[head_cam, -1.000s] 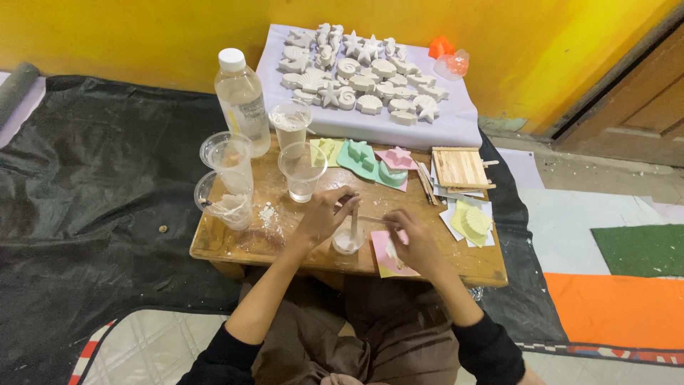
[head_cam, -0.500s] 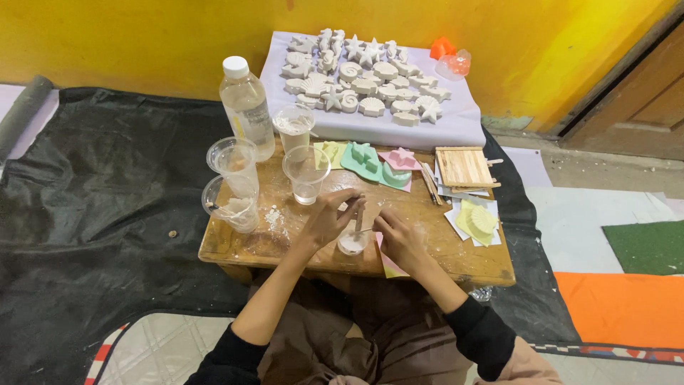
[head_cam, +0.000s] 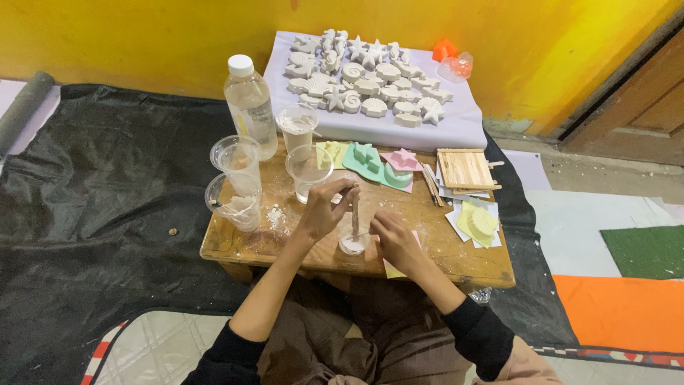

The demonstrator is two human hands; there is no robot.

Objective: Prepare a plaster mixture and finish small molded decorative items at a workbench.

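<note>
Small clear cup (head_cam: 354, 244), near edge of wooden tabletop (head_cam: 456, 246): right hand (head_cam: 393, 239) steadies its rim, grip curled on it; left hand (head_cam: 324, 208) pinches an upright wooden stick (head_cam: 355, 214) standing in it. Best stirred slowly, cup held firm, stick kept low to avoid slopping; empty plastic cups (head_cam: 239, 178) stand far left.

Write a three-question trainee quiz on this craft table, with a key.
1. True or false: the left hand holds a stick upright in the small cup.
2. Which hand steadies the small cup? A left, B right.
3. The white cast shapes lie on a pale ____ behind the wooden table.

Key: 1 true. 2 B, the right hand. 3 cloth.
</note>
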